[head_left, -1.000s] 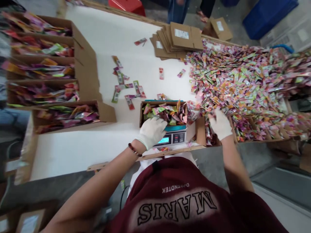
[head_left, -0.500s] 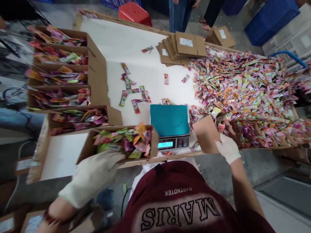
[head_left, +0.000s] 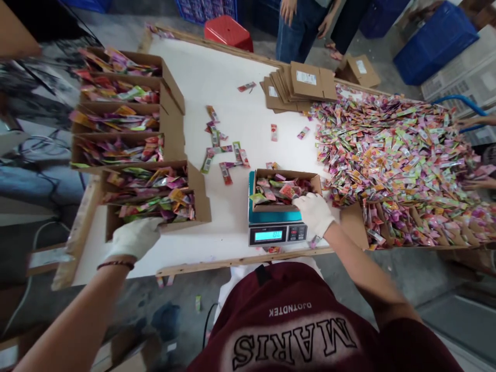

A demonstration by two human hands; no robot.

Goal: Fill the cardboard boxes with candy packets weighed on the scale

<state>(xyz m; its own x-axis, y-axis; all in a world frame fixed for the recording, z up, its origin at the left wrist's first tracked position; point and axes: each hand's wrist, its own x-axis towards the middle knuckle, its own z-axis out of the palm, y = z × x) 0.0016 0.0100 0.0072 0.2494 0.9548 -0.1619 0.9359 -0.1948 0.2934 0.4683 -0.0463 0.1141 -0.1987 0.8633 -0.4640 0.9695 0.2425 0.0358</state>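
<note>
My left hand (head_left: 135, 237), in a white glove, is closed on the near side of an open cardboard box (head_left: 111, 223) full of small colourful sachets. This box stands at the near end of the row on the left. My right hand (head_left: 315, 214), also gloved, grips the near right corner of another cardboard box (head_left: 273, 207) with sachets in it. That box rests on the teal plate of a digital scale (head_left: 251, 235), whose display is lit. My fingertips are partly hidden by the boxes and sachets.
Several filled boxes (head_left: 166, 124) line the table's left side. A large heap of sachets (head_left: 387, 139) covers the right, with more filled boxes (head_left: 358, 222) before it. Flattened cartons (head_left: 313, 85) lie at the back. Loose sachets (head_left: 227, 173) dot the white tabletop. A person (head_left: 296, 31) stands beyond.
My left hand has moved its box leftward into the row. My right hand has brought another filled box from the right onto the scale. The display reading has changed.
</note>
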